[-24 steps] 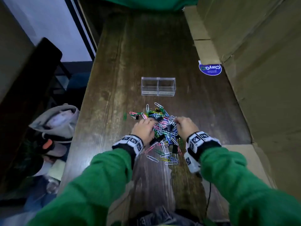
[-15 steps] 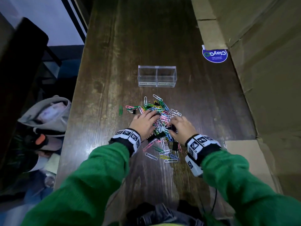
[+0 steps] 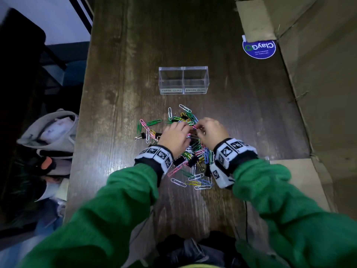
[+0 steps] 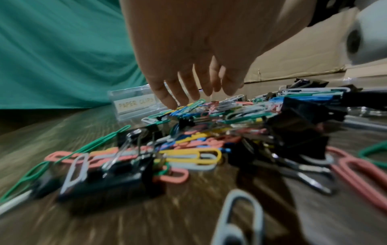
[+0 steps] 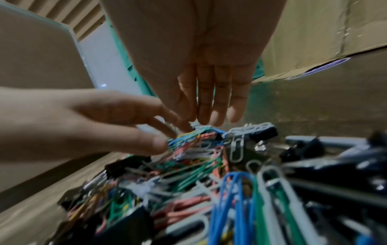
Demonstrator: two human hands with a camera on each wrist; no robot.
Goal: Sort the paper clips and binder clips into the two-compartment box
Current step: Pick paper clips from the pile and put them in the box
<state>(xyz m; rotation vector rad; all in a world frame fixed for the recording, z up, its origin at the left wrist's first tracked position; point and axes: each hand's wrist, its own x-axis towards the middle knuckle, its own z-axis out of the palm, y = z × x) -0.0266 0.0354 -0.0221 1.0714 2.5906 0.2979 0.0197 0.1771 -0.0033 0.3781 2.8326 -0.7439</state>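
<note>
A clear two-compartment box (image 3: 183, 80) stands on the dark wooden table (image 3: 125, 74), with its "PAPER CLIPS" label (image 4: 136, 104) on the left half. In front of it lies a mixed pile of coloured paper clips (image 3: 193, 151) and black binder clips (image 3: 178, 161). My left hand (image 3: 186, 128) reaches over the pile's far part, its straight fingertips (image 4: 171, 102) touching the top clips. My right hand (image 3: 199, 126) hovers right beside it, fingers (image 5: 209, 107) extended onto the pile. The two hands nearly meet. Neither plainly holds a clip.
A cardboard wall (image 3: 318, 93) runs along the table's right side, with a blue round sticker (image 3: 258, 49) at its foot. Off the left table edge, a grey bag (image 3: 52, 130) lies on the floor. Green cloth (image 4: 62, 49) hangs beyond the box.
Both hands have moved forward to the far part of the pile and closer together. Some clips now lie spread out further to the left. The head view has tilted down.
</note>
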